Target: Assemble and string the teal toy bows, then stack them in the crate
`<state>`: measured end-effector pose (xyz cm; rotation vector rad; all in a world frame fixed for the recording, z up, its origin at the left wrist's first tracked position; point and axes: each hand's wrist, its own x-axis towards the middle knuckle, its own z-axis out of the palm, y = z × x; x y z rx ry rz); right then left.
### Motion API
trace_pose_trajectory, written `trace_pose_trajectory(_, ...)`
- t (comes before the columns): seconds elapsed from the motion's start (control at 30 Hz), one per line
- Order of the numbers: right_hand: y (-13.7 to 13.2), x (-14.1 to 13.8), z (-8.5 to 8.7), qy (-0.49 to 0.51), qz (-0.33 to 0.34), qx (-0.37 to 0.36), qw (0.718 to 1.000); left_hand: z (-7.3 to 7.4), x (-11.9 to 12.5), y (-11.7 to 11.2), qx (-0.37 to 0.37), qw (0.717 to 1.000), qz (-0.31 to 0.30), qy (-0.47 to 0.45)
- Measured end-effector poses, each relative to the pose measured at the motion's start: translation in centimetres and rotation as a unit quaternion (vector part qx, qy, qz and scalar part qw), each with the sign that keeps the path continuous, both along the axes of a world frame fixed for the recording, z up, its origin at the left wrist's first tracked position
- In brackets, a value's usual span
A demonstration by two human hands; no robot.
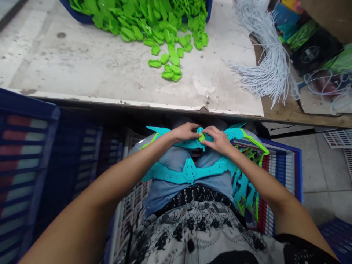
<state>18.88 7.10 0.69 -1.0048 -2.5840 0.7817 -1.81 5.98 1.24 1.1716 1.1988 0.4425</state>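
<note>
left hand [187, 132] and right hand [218, 140] clamp their fingers on a green clip [202, 138] at the teal frame [233, 134] middle; seating it likely needs square pressure.

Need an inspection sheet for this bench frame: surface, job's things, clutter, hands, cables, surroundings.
Surface: worn whitish table, stained, front edge chipped.
Job's things: teal part held over the lap, small green piece at its middle; second teal part lying on the lap.
Clutter: loose green pieces spilling from a blue bin onto the table.
Grippers: left hand and right hand both closed on the teal part, fingertips at the small green piece.
Cables: white cord bundle lying across the table's right end; thin wire loops beyond it.
Surroundings: blue crate at the right holding stacked teal-and-green parts; blue crates at the left; tiled floor.
</note>
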Motion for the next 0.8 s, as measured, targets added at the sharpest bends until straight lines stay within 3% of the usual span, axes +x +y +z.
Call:
trace_pose_trajectory(0.13,-0.2,-0.6,0.8,-0.015,-0.035,-0.058,0.998,0.3,0.4,0.2,0.003,0.999,0.017,0.029)
trace_pose_trajectory(0.27,0.7,-1.1,1.0,-0.068,-0.098,-0.172,0.978,-0.1,1.0,0.3,-0.003,0.999,0.015,0.028)
trace_pose_trajectory(0.4,2.1,-1.8,0.4,-0.124,-0.078,-0.205,0.968,-0.9,1.2,0.1,0.017,0.999,0.036,0.009)
trace_pose_trajectory(0.57,1.6,-2.1,1.3,-0.169,-0.044,-0.149,0.973,-1.4,0.8,0.1,0.06,0.997,0.025,0.04)
trace_pose_trajectory(0.7,1.9,-3.5,5.0,-0.219,-0.013,-0.019,0.976,-1.2,1.0,0.0,0.106,0.989,0.018,0.102)
trace_pose_trajectory(0.8,4.9,-7.1,7.6,-0.122,-0.028,0.104,0.987,-0.4,1.5,-0.9,0.189,0.967,0.047,0.167)
